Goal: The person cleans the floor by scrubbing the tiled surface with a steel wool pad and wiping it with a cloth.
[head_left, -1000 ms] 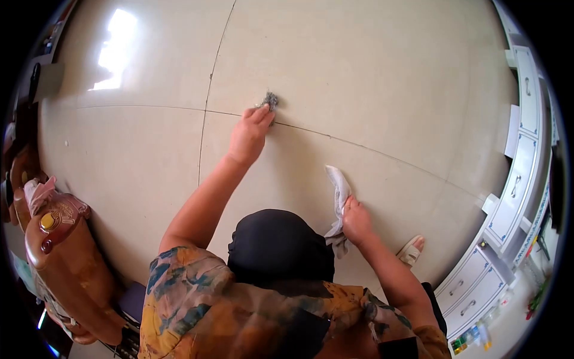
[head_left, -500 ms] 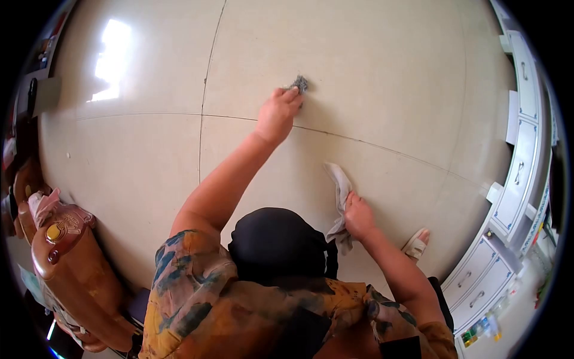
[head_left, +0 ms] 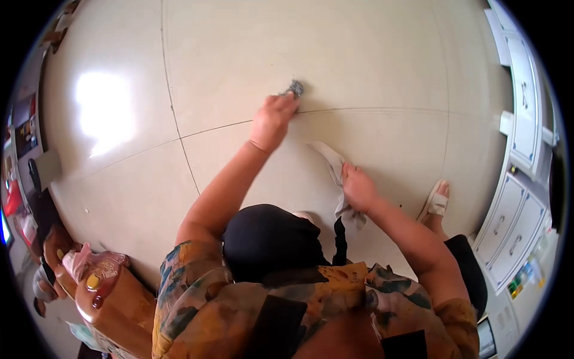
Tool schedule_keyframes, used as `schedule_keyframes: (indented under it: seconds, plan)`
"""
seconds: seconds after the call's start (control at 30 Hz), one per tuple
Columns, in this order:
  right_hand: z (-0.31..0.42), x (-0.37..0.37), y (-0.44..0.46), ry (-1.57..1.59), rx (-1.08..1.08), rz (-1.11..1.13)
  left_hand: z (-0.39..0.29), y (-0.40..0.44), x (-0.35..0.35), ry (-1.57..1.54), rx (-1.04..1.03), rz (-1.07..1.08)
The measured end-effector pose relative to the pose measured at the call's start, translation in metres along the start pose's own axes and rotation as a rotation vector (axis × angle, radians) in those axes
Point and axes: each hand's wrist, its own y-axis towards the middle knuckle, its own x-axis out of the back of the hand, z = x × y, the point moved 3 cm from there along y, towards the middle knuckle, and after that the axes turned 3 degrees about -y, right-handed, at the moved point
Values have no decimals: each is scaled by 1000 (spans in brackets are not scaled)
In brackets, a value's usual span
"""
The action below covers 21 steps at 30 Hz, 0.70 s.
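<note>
My left hand (head_left: 274,121) is closed on a grey steel wool scrubber (head_left: 296,88), which is pressed to the cream tiled floor (head_left: 371,54) near a dark grout line. Lower and to the right, my right hand (head_left: 360,190) grips a light grey cloth (head_left: 327,157) around its middle. One end of the cloth points forward past the fingers, and the other hangs below the hand. My fingertips on the scrubber are partly hidden behind the hand.
White drawer cabinets (head_left: 520,96) line the right side. A sandalled foot (head_left: 438,200) rests on the floor at the right. Brown furniture with a pink cloth (head_left: 76,260) stands at lower left. A bright reflection (head_left: 106,110) lies on the tiles.
The view has turned, shifting the tile lines and furniture. The scrubber now sits nearer the cross grout line, still in my left hand. My right hand still holds the cloth, its front end further forward.
</note>
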Motion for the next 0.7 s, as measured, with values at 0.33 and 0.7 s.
schedule_keyframes:
  seconds: [0.33, 0.7]
  plan:
    - [7, 9, -3, -86, 73, 15, 34, 29, -11, 147, 95, 64]
    - [6, 12, -3, -68, 34, 2, 228, 39, 111, 430, 869, -121]
